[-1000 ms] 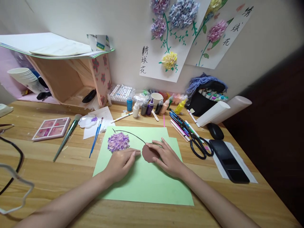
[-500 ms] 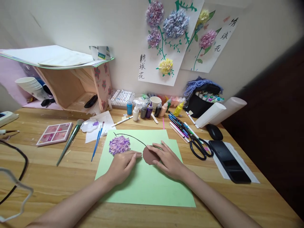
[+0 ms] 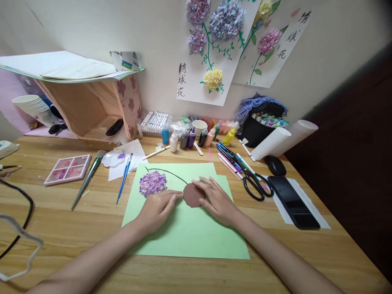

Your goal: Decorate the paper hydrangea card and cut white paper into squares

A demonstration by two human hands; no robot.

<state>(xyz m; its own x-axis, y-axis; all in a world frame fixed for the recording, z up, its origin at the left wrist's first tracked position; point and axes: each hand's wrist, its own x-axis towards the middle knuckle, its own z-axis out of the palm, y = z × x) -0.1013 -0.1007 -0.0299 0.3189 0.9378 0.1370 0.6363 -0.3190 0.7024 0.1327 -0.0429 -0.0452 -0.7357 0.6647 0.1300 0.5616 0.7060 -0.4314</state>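
A light green sheet of paper (image 3: 190,232) lies on the wooden desk (image 3: 76,228). On it is a purple paper flower (image 3: 152,183) with a thin black stem line (image 3: 171,173) that runs to a round brown paper piece (image 3: 192,194). My left hand (image 3: 157,208) lies flat on the sheet, fingers stretched towards the brown piece's left edge. My right hand (image 3: 219,200) rests open on the sheet, its fingertips on the brown piece's right and upper edge.
Black scissors (image 3: 255,185), pens (image 3: 229,157), a mouse (image 3: 275,165) and a black phone (image 3: 294,202) lie to the right. Paint bottles (image 3: 186,139) and a cup (image 3: 199,126) stand behind. Brushes (image 3: 124,177), a palette (image 3: 67,168) and a wooden shelf box (image 3: 88,110) are left.
Both hands stay on the green sheet at the brown piece; the right fingers have shifted slightly along its edge. The view has moved a little.
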